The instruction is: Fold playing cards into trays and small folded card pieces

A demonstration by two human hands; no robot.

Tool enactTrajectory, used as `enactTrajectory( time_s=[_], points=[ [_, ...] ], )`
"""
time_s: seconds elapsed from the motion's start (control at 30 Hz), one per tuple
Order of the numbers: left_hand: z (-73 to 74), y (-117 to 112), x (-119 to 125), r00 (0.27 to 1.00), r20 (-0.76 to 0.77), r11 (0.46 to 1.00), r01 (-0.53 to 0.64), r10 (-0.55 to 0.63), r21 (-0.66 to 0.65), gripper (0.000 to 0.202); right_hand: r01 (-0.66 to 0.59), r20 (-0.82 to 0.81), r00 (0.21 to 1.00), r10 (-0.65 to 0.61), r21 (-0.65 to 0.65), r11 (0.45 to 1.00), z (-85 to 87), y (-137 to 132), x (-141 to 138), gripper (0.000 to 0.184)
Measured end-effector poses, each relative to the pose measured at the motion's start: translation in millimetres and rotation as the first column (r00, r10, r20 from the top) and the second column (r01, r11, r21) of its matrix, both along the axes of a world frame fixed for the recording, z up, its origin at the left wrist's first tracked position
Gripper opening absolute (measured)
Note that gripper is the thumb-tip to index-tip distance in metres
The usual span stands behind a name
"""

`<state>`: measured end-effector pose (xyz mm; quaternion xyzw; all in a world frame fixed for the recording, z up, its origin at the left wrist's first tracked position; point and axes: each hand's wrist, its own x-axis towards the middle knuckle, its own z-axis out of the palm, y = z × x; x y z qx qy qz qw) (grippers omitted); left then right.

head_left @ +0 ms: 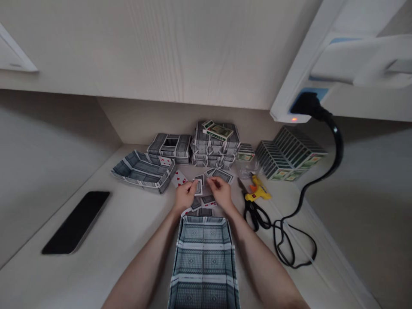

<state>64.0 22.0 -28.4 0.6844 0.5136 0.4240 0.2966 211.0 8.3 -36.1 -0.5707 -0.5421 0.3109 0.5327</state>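
Note:
My left hand (185,198) is closed on a playing card (198,187), its patterned back facing up, thumb on top. Just to the right, my right hand (220,193) has thumb and forefinger pinched together; whatever is between them is too small to make out. Loose playing cards (207,201) lie beneath and between the hands, some face down, and a red-pipped card (179,177) shows beyond my left hand. Between my forearms stands a long open tray made of playing cards (202,262), patterned backs showing inside.
Behind are an open card tray (141,169), a card box with a slot (169,146) and stacked card boxes (215,148). On the right lie scissors (255,214), a yellow glue gun (259,191), its black cable (302,195) and card packs (289,154). A phone (77,223) lies left.

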Motion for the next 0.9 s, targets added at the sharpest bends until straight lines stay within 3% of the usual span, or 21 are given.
enactTrajectory(
  time_s=[0.1, 0.2, 0.27, 0.33, 0.43, 0.63, 0.9],
  points=[
    [-1.3, 3, -5, 0.987, 0.105, 0.993, -0.120, 0.121, -0.012, 0.041, 0.242, 0.218, 0.941, -0.257, 0.094, 0.966, -2.5, 1, 11, 0.022],
    [-2.9, 7, -10, 0.961, 0.173, 0.976, -0.215, 0.217, -0.032, 0.041, 0.406, 0.431, 0.798, -0.421, 0.133, 0.904, -4.8, 1, 19, 0.029],
    [-3.9, 10, -11, 0.958, 0.187, 0.976, -0.214, 0.216, -0.036, 0.039, 0.440, 0.541, 0.719, -0.437, 0.132, 0.888, -7.9, 1, 21, 0.037],
    [-5.2, 11, -11, 0.962, 0.204, 0.983, -0.176, 0.183, -0.052, 0.033, 0.411, 0.610, 0.688, -0.393, 0.119, 0.904, -11.8, 2, 20, 0.042],
    [-7.9, 12, -10, 0.966, 0.231, 0.992, -0.099, 0.113, -0.072, 0.026, 0.350, 0.652, 0.678, -0.338, 0.118, 0.929, -16.5, 4, 19, 0.041],
    [-8.3, 12, -9, 0.980, 0.183, 0.997, -0.077, 0.073, 0.013, 0.026, 0.339, 0.635, 0.700, -0.327, 0.107, 0.935, -16.0, 4, 19, 0.037],
    [0.0, 9, -7, 0.993, 0.098, 0.992, -0.073, 0.063, 0.099, 0.022, 0.355, 0.469, 0.790, -0.396, 0.177, 0.918, -4.9, -1, 13, 0.036]
  ],
)
